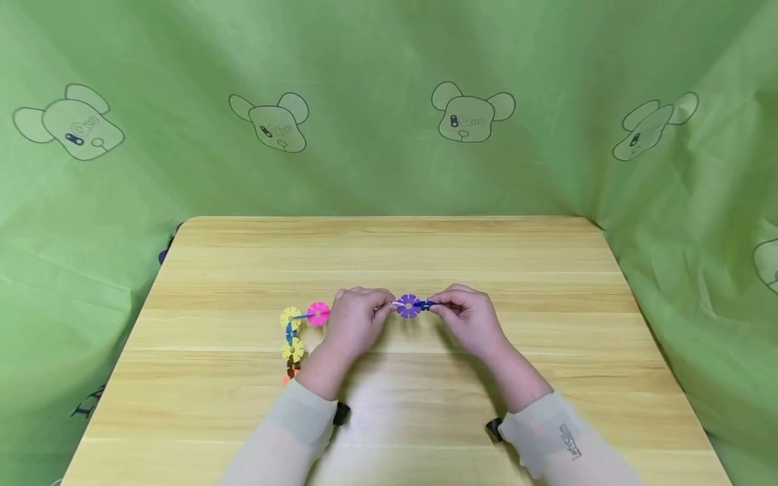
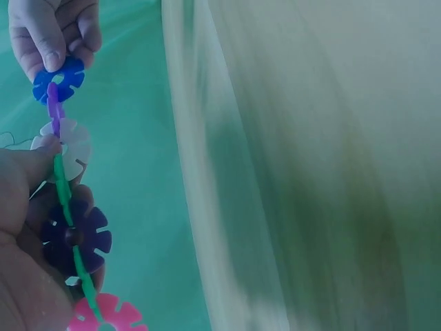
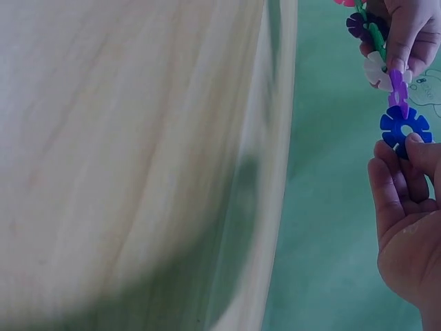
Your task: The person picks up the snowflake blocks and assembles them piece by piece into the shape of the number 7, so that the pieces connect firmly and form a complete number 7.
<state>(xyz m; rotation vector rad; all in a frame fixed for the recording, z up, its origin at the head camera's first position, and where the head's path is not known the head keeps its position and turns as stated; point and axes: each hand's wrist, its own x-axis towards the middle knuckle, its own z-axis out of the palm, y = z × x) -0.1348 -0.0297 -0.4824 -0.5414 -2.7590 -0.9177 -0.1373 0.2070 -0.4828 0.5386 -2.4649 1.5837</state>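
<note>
A chain of slotted plastic flower discs runs through both hands. My left hand pinches the white disc between thumb and fingers. At the chain's right end, my right hand holds a blue disc by its edge. Between the hands, a purple disc joins the white and blue ones, its slots meeting theirs. Beneath the left palm come green discs and a dark purple disc. A pink disc and a yellow disc follow to the left.
From the yellow disc the chain bends toward the person, through blue, a second yellow disc, brown and orange, partly hidden by the left forearm. Beneath is a wooden table, with a green curtain behind and at the sides.
</note>
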